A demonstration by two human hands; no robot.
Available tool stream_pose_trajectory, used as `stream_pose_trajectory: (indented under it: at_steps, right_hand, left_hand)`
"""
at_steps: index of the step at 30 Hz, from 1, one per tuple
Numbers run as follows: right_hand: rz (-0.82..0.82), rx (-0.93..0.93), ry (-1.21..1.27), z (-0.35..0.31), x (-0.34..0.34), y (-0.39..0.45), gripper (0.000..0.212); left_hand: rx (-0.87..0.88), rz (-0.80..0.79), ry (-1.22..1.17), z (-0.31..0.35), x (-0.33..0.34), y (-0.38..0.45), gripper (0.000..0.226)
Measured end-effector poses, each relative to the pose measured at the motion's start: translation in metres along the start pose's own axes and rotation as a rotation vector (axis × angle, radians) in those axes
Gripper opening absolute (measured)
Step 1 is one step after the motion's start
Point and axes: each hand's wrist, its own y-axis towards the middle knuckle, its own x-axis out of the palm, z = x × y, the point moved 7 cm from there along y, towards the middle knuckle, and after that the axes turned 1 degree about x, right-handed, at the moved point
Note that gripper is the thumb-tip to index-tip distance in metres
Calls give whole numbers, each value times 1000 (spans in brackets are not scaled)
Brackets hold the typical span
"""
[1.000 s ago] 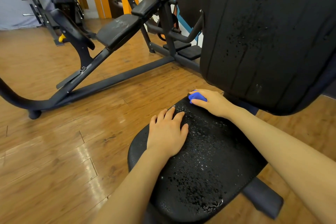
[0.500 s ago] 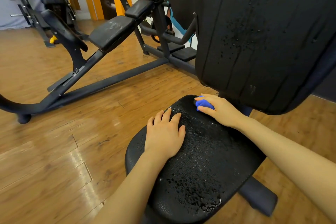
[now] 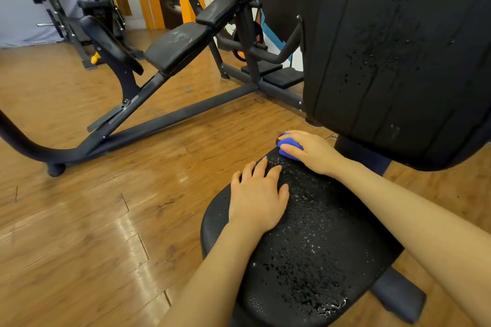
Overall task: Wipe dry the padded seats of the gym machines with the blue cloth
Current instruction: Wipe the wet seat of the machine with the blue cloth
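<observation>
— Wooden plank floor (image 3: 87, 220) fills the room, glossy in patches. What stands at the far left?

— Dark racks against a grey wall, and then a black gym machine (image 3: 148, 93) on a long frame, with a tilted pad (image 3: 175, 46) scuffed pale on top. Orange and dark panels run along the wall behind it.

— And nearer the camera?

— A round black padded seat (image 3: 313, 255), covered in water droplets across its middle and near edge. The left hand (image 3: 256, 202) lies flat on the seat's left part, fingers straight and close together, holding nothing.

— Where is the cloth?

— The blue cloth (image 3: 288, 148) is bunched at the far edge of the seat, under the right hand (image 3: 312, 151). That hand's fingers curl over it and grip it, pressing it against the seat; only a small lump of blue shows beyond the fingers.

— Anything to the right of that?

— The big black backrest (image 3: 393, 56) rises above the seat, ribbed in vertical panels, with droplets and streaks of water on it. A dark frame bar (image 3: 398, 297) sticks out under the seat at lower right.
</observation>
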Motion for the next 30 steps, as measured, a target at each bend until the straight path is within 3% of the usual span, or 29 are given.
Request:
stream_pose_trajectory:
  at_steps: [11,17,24,30]
  right_hand:
    - [20,-57,145,16,-22,-78,30]
    - [-2,-36,41,10,-10,-53,56]
    - [30,18,57,-3,-1,-6,47]
    - [-3,25,32,1,-2,-15,48]
  left_hand:
    - [-1,0,-19,0,0,0,51]
    - [-4,-2,-11,1,1,0,51]
    - [-10,1,12,2,1,0,52]
    - [-8,-1,-1,2,0,-1,51]
